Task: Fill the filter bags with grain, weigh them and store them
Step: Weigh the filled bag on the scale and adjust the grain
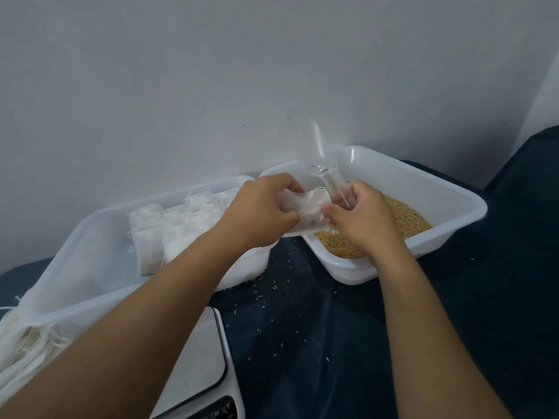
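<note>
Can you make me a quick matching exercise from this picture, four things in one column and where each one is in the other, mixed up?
Things:
1. grain
2. filled bags
3. scale
4. clear scoop

Places:
A. in the left tub
B. in the right hand
C. in the right tub
D. near edge, under the left forearm

Pairs: 1-C, 2-A, 3-D, 4-B

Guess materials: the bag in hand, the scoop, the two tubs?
Filter bag: thin white woven or non-woven fabric, matte; it crumples softly and light shows through.
Scoop: clear hard plastic, glossy; the wall shows through it.
Grain tub and bag tub: white moulded plastic, smooth and semi-gloss, with rounded rims and highlights; the bag tub looks slightly translucent.
</note>
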Demonstrator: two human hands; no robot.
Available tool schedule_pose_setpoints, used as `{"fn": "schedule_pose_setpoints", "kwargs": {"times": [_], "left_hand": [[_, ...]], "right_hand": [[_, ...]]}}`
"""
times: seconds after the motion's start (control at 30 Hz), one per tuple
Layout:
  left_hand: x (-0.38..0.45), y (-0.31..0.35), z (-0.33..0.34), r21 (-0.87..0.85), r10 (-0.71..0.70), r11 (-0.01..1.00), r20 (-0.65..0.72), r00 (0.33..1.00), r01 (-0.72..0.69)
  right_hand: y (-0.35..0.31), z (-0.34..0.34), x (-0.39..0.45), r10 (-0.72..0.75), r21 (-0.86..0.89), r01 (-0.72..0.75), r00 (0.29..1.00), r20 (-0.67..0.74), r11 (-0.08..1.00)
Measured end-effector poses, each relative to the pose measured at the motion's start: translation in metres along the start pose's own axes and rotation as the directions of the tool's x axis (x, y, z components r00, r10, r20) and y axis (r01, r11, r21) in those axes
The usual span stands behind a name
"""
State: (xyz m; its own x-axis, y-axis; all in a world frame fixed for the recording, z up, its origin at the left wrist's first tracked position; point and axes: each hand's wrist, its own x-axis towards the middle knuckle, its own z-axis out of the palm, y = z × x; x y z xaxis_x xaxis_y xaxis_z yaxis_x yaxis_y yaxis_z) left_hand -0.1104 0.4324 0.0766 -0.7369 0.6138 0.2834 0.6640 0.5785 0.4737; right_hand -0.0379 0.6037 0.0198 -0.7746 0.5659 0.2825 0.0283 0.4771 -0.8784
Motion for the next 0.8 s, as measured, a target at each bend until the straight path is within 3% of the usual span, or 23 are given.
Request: {"fn": "schedule_pose_setpoints", "kwargs": {"times": [0.1,0.23,0.4,0.6,0.7,0.8], "left_hand": [[-0.005,-0.005,0.005,-0.051,-0.017,0.999,-0.039,0.999,0.015],[-0.021,-0.012,0.016,-0.310,-0.117,0.947,-0.112,0.987,0.077],[-0.046,-0.016,0.033,-0.699,-0.294,0.682,0.006,0.956,0.215],[-0.073,-0.027,0.038,-0.851,-0.221,0.409,0.258,0.941,0.329],[-0.086,-0.034,0.036,-0.882,-0.199,0.360,0.247,0.948,0.305],[-0.099,-0.043,0.035,-0.937,-0.237,0.270,0.158,0.959,0.221]], "right_hand": [[-0.002,0.001,-0.002,-0.036,0.003,0.036,0.999,-0.024,0.999],[-0.011,0.002,-0.006,-0.171,-0.003,0.171,0.980,-0.097,0.985],[-0.030,0.006,-0.017,-0.404,-0.006,0.404,0.914,-0.037,0.915],[-0.045,0.012,-0.030,-0.527,-0.005,0.530,0.845,0.090,0.848],[-0.049,0.018,-0.036,-0.531,0.027,0.532,0.838,0.129,0.846],[-0.049,0.028,-0.040,-0.420,0.076,0.416,0.905,0.060,0.906]]}}
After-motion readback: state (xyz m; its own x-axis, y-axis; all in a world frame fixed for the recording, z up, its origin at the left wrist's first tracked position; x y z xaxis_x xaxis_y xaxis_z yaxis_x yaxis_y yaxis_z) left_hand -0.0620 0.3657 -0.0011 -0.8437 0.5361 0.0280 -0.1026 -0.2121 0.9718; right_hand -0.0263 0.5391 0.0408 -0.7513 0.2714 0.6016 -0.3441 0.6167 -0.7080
